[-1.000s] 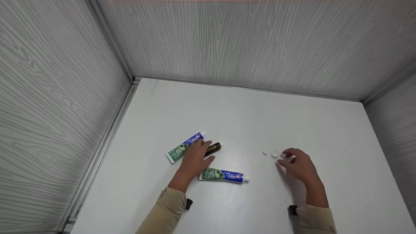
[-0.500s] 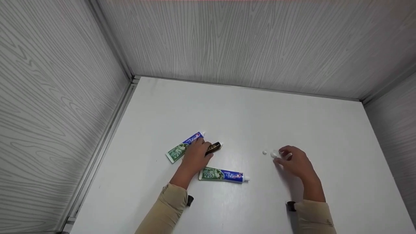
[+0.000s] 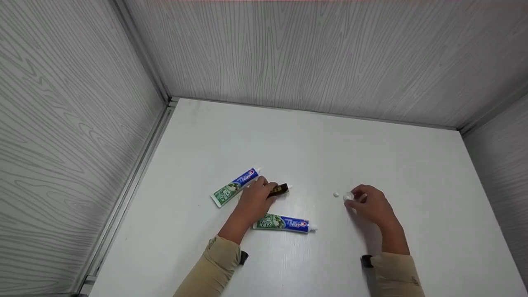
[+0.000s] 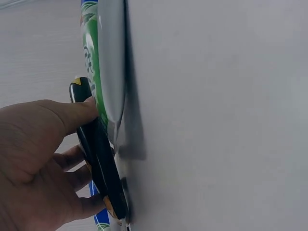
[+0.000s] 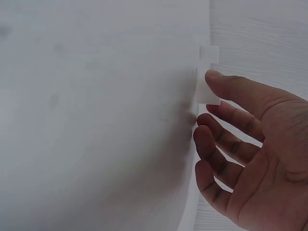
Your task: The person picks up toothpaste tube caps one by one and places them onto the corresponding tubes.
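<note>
Black tube [image 3: 279, 190] with gold markings is pinched by the left hand [image 3: 252, 202], thumb on one side and curled fingers on the other. It lies left of centre over the white surface [image 3: 313, 144], its long axis running mostly left to right and its pale nozzle [image 3: 290, 187] pointing right and slightly away from the person. The right hand [image 3: 374, 206] pinches a round white cap [image 3: 348, 197] between thumb and index finger. Just left of that lies a small white cap [image 3: 335, 194].

Two green-and-blue toothpaste tubes flank the left hand: the farther tube [image 3: 231, 189] aims its nozzle right and away, the nearer tube [image 3: 285, 223] to the right.

The left wrist view adds the black one's tilt, one end close to the surface and the other raised; contact cannot be told. The right wrist view shows the remaining right fingers loosely bent, and a white piece just above the pinched cap, perhaps part of it; I cannot tell.
</note>
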{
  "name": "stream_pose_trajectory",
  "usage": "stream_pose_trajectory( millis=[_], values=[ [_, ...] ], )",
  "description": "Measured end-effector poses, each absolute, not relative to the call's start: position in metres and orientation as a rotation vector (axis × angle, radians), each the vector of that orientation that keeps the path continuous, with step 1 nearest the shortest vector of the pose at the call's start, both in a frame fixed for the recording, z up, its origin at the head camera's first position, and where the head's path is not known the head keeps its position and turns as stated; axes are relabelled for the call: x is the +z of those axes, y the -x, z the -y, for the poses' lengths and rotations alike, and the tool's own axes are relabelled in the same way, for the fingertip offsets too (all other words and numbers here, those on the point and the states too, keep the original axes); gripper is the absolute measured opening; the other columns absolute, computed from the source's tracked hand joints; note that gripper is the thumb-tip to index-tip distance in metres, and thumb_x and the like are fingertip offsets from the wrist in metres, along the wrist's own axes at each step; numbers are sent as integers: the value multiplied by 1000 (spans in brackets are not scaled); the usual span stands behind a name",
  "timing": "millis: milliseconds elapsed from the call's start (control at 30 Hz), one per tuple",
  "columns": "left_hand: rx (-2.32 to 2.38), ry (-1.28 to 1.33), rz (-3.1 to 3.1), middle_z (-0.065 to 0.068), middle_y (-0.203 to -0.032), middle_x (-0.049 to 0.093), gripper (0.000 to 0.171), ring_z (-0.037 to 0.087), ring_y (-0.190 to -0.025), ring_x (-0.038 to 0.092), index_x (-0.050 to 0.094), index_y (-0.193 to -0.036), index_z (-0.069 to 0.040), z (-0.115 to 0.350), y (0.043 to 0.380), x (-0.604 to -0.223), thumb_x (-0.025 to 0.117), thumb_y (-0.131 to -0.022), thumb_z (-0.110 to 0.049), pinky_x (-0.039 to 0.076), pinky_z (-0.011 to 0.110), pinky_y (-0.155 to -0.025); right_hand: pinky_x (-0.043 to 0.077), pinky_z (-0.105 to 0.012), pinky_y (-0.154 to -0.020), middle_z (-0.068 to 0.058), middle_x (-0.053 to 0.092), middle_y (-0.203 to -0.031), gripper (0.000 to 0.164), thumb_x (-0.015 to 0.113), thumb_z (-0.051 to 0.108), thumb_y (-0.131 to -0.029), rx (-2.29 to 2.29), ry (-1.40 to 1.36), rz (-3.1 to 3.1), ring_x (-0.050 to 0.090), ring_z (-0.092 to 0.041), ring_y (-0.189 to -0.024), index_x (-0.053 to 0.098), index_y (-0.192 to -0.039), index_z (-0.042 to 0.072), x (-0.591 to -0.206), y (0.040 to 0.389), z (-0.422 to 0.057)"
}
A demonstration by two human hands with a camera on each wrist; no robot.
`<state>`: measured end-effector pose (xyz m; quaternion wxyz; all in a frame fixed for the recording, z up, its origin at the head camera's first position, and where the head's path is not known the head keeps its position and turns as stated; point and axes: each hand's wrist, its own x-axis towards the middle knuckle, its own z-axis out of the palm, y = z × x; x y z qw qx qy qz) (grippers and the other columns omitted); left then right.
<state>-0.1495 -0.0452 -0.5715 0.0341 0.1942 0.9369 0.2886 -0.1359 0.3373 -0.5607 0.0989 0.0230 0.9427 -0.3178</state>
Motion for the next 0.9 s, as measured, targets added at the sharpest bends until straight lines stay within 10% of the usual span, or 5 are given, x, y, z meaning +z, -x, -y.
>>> stream_pose_trajectory(
  millis=[900],
  values=[
    [969, -808, -2883, 6, -126, 64, 43, 21, -110, 64, 64, -147, -15, 42, 135, -555, 68, -106, -29, 55, 42, -97, 52, -35, -74, -9, 72, -119, 29, 81, 28, -95, -1100, -82, -2847, 66, -26, -100, 72, -119, 14, -551, 120, -323]
  ],
)
